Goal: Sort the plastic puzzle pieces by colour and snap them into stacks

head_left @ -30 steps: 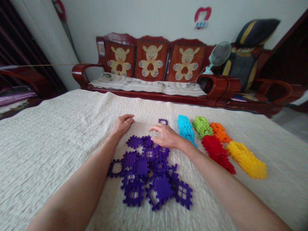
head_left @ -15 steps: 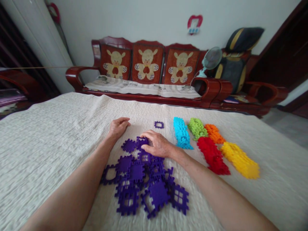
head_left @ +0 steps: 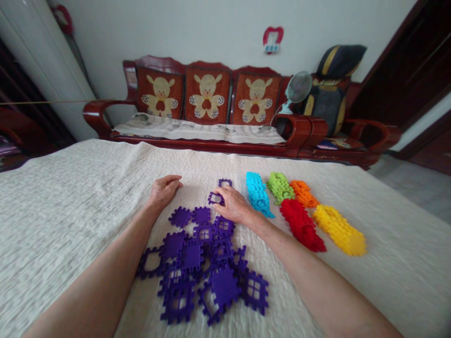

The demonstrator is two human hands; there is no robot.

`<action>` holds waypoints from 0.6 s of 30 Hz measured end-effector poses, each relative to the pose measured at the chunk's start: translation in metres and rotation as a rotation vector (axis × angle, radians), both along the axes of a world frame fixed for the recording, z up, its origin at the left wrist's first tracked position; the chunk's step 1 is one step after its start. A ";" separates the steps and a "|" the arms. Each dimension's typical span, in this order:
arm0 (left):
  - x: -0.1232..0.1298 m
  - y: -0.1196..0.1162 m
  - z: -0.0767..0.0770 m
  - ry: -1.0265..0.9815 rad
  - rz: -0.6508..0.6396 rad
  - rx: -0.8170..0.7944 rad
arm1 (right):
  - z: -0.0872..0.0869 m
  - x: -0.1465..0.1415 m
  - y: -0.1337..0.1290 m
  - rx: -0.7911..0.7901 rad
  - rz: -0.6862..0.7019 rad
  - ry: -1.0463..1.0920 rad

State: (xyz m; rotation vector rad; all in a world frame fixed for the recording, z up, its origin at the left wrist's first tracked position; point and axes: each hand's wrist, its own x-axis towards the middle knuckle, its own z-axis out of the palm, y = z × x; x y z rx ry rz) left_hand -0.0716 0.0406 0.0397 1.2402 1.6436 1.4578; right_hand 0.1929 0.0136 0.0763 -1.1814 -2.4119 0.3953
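Note:
My right hand (head_left: 233, 204) pinches a purple building tile (head_left: 211, 199) with a cut-out centre, just in front of another purple open-frame tile (head_left: 225, 181) lying on the cloth. My left hand (head_left: 165, 191) rests on the cloth to the left, holding nothing, its fingers loosely bent with the tips apart. Between my forearms spreads a loose pile of purple notched tiles (head_left: 190, 256), some solid, some with window cut-outs. A solid round-edged purple tile (head_left: 180, 216) and a square purple tile (head_left: 201, 215) lie at the pile's far edge.
To the right lie rows of stacked tiles: blue (head_left: 259, 193), green (head_left: 281, 188), orange (head_left: 304, 193), red (head_left: 302, 225) and yellow (head_left: 338, 230). A cream quilted cloth (head_left: 88, 197) covers the table. Beyond it stand a wooden sofa (head_left: 197, 144) and a small fan (head_left: 299, 88).
My right hand has moved from the pile's far edge away from me, carrying a purple frame tile towards the lone one. My left hand stays resting. The view has shifted slightly.

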 end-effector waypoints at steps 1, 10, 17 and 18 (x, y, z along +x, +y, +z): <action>0.000 -0.001 0.001 0.007 0.001 -0.003 | -0.002 0.000 0.000 0.006 -0.004 -0.014; -0.005 0.004 -0.008 -0.005 0.003 -0.009 | -0.011 -0.001 0.000 0.046 -0.027 -0.031; -0.001 0.001 -0.002 -0.040 0.011 -0.011 | -0.026 -0.002 0.005 0.114 -0.044 0.061; 0.000 0.000 0.000 -0.039 0.014 -0.013 | -0.027 -0.002 0.006 0.118 -0.046 0.069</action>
